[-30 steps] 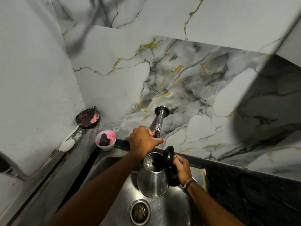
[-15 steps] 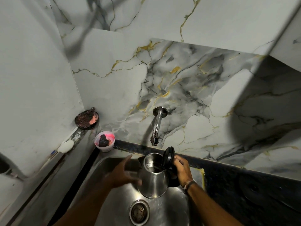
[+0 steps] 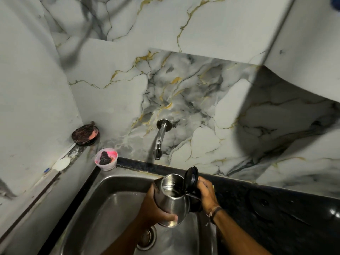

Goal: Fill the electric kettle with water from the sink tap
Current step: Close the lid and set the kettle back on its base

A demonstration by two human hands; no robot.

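Note:
A steel electric kettle (image 3: pixel 174 203) is held above the steel sink (image 3: pixel 110 205), tilted a little, its black lid (image 3: pixel 191 179) flipped open. Some water shows inside it. My left hand (image 3: pixel 153 210) wraps around the kettle's body from the left and below. My right hand (image 3: pixel 206 194) grips the black handle on the kettle's right side. The chrome tap (image 3: pixel 159 140) sticks out of the marble wall above and behind the kettle; I see no water running from it.
A pink cup (image 3: pixel 106 159) with a dark scrubber stands at the sink's back-left corner. A round dark dish (image 3: pixel 85 134) sits on the ledge behind it, a white soap (image 3: pixel 61 163) further left. The drain (image 3: pixel 147 238) lies below my hands. Black countertop (image 3: pixel 276 208) runs to the right.
My left hand left the tap, dropped down and took hold of the kettle's body. The kettle has come lower and nearer to me, away from the tap.

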